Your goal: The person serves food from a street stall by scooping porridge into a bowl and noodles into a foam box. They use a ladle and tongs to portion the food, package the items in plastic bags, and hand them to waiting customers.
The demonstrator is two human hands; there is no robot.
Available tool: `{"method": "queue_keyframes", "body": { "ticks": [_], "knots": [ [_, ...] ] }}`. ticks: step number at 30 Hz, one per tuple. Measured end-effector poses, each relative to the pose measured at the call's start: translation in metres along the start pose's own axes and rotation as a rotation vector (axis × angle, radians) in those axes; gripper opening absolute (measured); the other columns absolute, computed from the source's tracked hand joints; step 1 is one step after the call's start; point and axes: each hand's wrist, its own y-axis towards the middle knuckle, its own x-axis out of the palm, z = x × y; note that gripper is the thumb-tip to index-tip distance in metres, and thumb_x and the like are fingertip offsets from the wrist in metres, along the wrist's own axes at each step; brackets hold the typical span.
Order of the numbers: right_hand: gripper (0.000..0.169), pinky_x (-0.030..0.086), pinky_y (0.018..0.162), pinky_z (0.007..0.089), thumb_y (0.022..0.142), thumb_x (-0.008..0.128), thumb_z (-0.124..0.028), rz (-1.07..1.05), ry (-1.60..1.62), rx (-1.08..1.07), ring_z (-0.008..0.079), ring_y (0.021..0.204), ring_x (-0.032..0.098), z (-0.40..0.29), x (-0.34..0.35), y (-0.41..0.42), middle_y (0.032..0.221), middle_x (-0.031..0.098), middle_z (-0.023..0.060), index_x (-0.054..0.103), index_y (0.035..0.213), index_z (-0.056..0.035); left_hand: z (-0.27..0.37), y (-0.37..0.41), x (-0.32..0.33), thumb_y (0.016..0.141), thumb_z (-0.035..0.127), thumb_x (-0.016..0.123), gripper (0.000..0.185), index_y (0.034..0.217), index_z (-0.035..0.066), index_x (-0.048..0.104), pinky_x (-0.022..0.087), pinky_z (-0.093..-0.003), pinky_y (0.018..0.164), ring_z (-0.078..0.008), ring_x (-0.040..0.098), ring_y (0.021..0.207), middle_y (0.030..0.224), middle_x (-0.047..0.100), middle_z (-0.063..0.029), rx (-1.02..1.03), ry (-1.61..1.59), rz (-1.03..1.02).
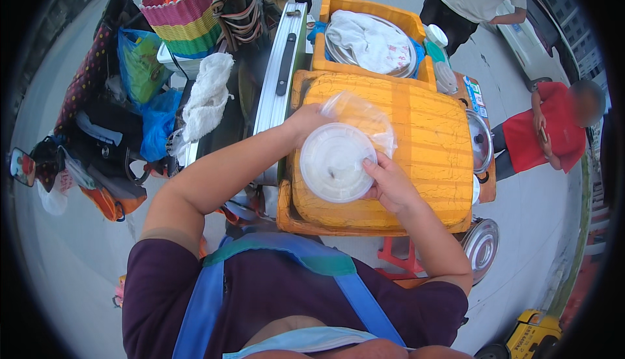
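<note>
A round clear plastic tub with a translucent lid (337,156) is gripped at its right edge by my right hand (390,181), thumb on top. Pale contents show faintly through it, with a small dark spot. Behind the tub, my left hand (310,122) pinches a thin clear plastic bag (361,115), which spreads to the right beyond the lid. The tub hides part of the bag and some left fingertips. Both hands are above a large yellow-orange lidded box (425,154) with a cracked, taped surface.
Behind stands an orange crate (429,73) holding a metal lid and white cloth (366,41). A glass-lidded pot (481,141) is at the right. To the left are a metal rail (276,76), a white rag (207,95) and a striped basket (185,19). A person in red (544,127) stands nearby.
</note>
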Motion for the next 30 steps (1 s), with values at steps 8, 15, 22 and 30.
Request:
{"method": "queue_keyframes", "body": {
  "ticks": [8,15,22,30],
  "knots": [
    [0.035,0.059,0.067,0.0288,0.098,0.051,-0.025,0.116,0.063,-0.086,0.0153,0.089,0.065,-0.024,-0.015,0.027,0.109,0.061,0.0082,0.046,0.125,-0.0049,-0.005,-0.029,0.003,0.094,0.012,0.055,0.029,0.120,-0.001,0.054,0.056,-0.0333,0.083,-0.0203,0.064,0.101,0.114,0.063,-0.0116,-0.018,-0.169,-0.027],
    [0.037,0.058,0.063,0.0291,0.098,0.048,-0.024,0.291,-0.218,-0.087,0.0178,0.085,0.065,-0.016,-0.026,0.043,0.109,0.061,0.0098,0.044,0.130,-0.0041,0.004,-0.037,0.003,0.094,0.015,0.051,0.030,0.120,-0.001,0.055,0.055,-0.0324,0.081,-0.0194,0.064,0.097,0.111,0.063,-0.0114,-0.111,-0.203,0.076],
    [0.034,0.051,0.079,0.0391,0.083,0.067,-0.020,0.566,-1.528,-0.555,0.0304,0.086,0.062,-0.011,-0.066,0.061,0.089,0.061,0.0118,0.057,0.110,-0.0024,0.014,-0.010,0.009,0.095,0.026,0.057,0.026,0.107,0.004,0.065,0.049,-0.0239,0.068,-0.0103,0.061,0.077,0.087,0.065,-0.0036,0.433,0.109,0.284],
    [0.009,0.044,0.052,0.0223,0.091,0.056,-0.003,0.363,0.009,-0.354,0.0085,0.060,0.051,-0.023,-0.064,0.043,0.077,0.053,0.0003,0.049,0.096,-0.0070,-0.016,-0.054,0.017,0.093,0.013,0.057,0.020,0.109,0.003,0.064,0.046,-0.0251,0.062,-0.0097,0.055,0.068,0.077,0.058,-0.0014,0.831,0.307,0.328]
  ]
}}
